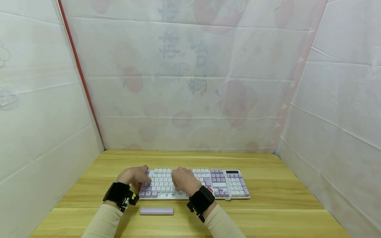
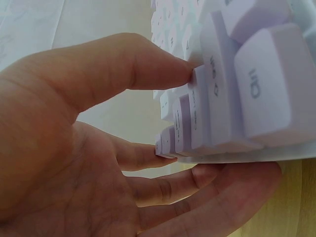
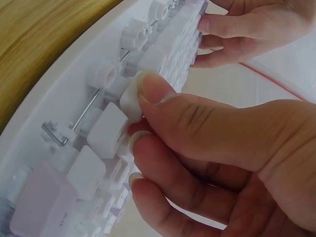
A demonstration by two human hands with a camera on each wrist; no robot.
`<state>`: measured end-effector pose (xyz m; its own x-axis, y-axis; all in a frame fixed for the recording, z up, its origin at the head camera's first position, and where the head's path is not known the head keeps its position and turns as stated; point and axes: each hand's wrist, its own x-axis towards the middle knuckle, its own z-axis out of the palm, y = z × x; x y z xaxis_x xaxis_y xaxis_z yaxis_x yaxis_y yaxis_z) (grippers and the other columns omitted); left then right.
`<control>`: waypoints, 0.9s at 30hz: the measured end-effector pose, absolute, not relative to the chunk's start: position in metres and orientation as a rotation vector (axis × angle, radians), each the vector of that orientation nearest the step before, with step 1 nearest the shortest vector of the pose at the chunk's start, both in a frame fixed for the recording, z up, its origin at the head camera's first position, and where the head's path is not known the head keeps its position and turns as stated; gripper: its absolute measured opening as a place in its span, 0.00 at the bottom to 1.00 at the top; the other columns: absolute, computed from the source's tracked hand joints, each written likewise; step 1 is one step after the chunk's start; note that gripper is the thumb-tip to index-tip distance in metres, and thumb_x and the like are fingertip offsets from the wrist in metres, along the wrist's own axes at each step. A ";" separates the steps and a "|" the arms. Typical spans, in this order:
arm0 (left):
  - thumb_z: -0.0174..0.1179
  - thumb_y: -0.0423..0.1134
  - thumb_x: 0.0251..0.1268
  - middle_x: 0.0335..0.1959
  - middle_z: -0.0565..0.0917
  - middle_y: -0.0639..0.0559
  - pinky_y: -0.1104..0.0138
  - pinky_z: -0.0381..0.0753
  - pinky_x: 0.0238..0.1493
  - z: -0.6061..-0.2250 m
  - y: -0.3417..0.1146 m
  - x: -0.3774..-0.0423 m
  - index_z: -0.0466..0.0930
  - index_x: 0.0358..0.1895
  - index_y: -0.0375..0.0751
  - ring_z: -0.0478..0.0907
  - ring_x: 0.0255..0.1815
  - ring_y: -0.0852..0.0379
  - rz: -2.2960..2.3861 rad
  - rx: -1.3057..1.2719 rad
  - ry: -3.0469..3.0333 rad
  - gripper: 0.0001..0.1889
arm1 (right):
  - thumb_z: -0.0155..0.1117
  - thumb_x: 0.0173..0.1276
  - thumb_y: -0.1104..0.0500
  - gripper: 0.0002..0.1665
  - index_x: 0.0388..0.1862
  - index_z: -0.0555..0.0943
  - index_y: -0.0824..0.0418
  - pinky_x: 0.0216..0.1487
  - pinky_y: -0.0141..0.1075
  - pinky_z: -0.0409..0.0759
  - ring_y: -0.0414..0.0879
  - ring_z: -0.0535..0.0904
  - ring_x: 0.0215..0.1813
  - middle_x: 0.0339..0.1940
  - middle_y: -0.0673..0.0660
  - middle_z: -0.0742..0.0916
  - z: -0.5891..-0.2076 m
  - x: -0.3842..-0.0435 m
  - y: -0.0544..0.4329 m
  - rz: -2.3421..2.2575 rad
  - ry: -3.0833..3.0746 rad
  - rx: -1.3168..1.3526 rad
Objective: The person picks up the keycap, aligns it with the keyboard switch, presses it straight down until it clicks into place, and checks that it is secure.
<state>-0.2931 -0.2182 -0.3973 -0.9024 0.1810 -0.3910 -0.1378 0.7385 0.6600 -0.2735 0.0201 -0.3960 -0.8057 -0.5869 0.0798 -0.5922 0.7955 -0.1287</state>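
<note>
A white and lilac keyboard (image 1: 162, 180) lies on the wooden table under both hands. My left hand (image 1: 135, 175) grips its left end; in the left wrist view the thumb rests on the lilac side keys (image 2: 200, 108) and the other fingers reach along the edge. In the right wrist view, my right hand (image 3: 197, 133) pinches a white keycap (image 3: 131, 104) in the lower letter row between thumb and index finger. Beside it, the bare space bar slot shows white posts (image 3: 101, 74) and a metal wire (image 3: 86, 108). The long lilac space bar keycap (image 1: 156, 211) lies in front of the keyboard.
A bundled white cable (image 1: 227, 185) lies across the keyboard's right part, near a small red tag (image 1: 209, 189). The wooden table (image 1: 276, 205) extends to both sides. Pale printed sheets (image 1: 190, 99) enclose it at the back and sides.
</note>
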 end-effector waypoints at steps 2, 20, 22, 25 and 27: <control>0.65 0.34 0.60 0.59 0.76 0.32 0.54 0.91 0.42 -0.398 -0.218 -0.293 0.55 0.75 0.27 0.82 0.44 0.47 0.988 0.033 2.512 0.42 | 0.80 0.56 0.67 0.26 0.12 0.73 0.52 0.26 0.27 0.70 0.38 0.73 0.22 0.15 0.46 0.77 -0.396 -0.273 0.020 0.248 -2.944 0.965; 0.65 0.34 0.59 0.60 0.75 0.30 0.52 0.91 0.43 -0.397 -0.218 -0.292 0.54 0.76 0.26 0.84 0.44 0.46 0.989 0.036 2.517 0.43 | 0.79 0.58 0.66 0.31 0.10 0.66 0.51 0.25 0.26 0.65 0.37 0.68 0.19 0.11 0.47 0.70 -0.397 -0.273 0.019 0.194 -2.909 0.979; 0.65 0.34 0.59 0.61 0.75 0.30 0.53 0.91 0.43 -0.396 -0.218 -0.292 0.54 0.76 0.26 0.83 0.43 0.47 0.990 0.034 2.515 0.44 | 0.79 0.58 0.66 0.32 0.10 0.65 0.51 0.25 0.26 0.65 0.37 0.67 0.19 0.11 0.47 0.69 -0.397 -0.274 0.019 0.214 -2.918 0.976; 0.65 0.34 0.58 0.59 0.76 0.30 0.53 0.91 0.43 -0.396 -0.218 -0.292 0.53 0.76 0.26 0.84 0.42 0.46 0.997 0.034 2.507 0.44 | 0.78 0.58 0.67 0.33 0.09 0.64 0.51 0.25 0.26 0.64 0.37 0.65 0.19 0.10 0.47 0.68 -0.398 -0.274 0.019 0.245 -2.935 0.969; 0.65 0.34 0.58 0.58 0.76 0.31 0.52 0.91 0.43 -0.396 -0.218 -0.292 0.54 0.76 0.26 0.83 0.42 0.47 1.000 0.038 2.505 0.43 | 0.78 0.58 0.67 0.32 0.09 0.65 0.51 0.25 0.26 0.65 0.36 0.65 0.19 0.10 0.47 0.69 -0.398 -0.274 0.019 0.251 -2.940 0.968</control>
